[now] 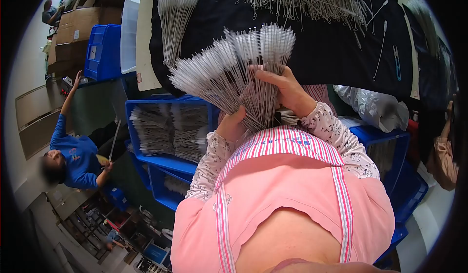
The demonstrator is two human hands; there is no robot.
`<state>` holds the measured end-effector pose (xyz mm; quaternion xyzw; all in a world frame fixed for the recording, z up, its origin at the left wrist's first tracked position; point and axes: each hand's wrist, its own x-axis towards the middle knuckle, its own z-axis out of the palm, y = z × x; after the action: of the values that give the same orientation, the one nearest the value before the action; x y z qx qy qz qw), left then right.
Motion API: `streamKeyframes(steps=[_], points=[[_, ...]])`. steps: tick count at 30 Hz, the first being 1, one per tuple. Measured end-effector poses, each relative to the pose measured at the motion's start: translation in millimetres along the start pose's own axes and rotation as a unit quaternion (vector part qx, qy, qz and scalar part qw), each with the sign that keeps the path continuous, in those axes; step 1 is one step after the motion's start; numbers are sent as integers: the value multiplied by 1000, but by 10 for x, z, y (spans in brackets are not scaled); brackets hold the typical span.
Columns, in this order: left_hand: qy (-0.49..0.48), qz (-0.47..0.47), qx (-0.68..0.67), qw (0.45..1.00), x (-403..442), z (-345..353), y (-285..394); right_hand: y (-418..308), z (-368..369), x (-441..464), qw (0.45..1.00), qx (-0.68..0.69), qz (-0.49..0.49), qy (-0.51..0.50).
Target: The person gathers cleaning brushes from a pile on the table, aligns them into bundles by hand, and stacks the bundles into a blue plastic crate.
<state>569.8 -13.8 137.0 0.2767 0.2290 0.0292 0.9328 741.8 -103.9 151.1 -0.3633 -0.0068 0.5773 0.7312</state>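
Observation:
A fanned bundle of thin wire brushes point(258, 46) with white bristle heads is held up in front of my apron. Low on the left side of the bundle, my left hand point(232, 124) is closed around the wire stems. My right hand point(287, 90) grips the stems from the right, just under the bristles, with its thumb lying across them. The heads point away from me, over the edge of the black-covered table point(214, 17). The fingers behind the stems are partly hidden.
A smaller brush bundle point(178, 22) and a large brush pile point(307, 0) lie on the table. Blue-handled snips point(397, 63) rest at right. A blue crate point(168, 162) holding brushes stands left, a plastic bag point(373, 105) right. A person in a blue shirt point(80, 161) is at far left.

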Motion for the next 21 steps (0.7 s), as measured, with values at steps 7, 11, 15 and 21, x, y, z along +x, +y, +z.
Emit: streamKeyframes(steps=[7,11,15,21], points=[[-2,-15,-3,1000,-6,-84,-5,59,-11,48,999,-20,-27,-33],[-18,-29,-18,999,-34,-154,-15,12,-9,54,999,4,1,-54],[-61,-37,-5,997,-30,-118,42,53,-187,93,995,66,46,-64],[-84,-109,23,990,29,-264,24,102,-277,162,991,29,34,-122]])
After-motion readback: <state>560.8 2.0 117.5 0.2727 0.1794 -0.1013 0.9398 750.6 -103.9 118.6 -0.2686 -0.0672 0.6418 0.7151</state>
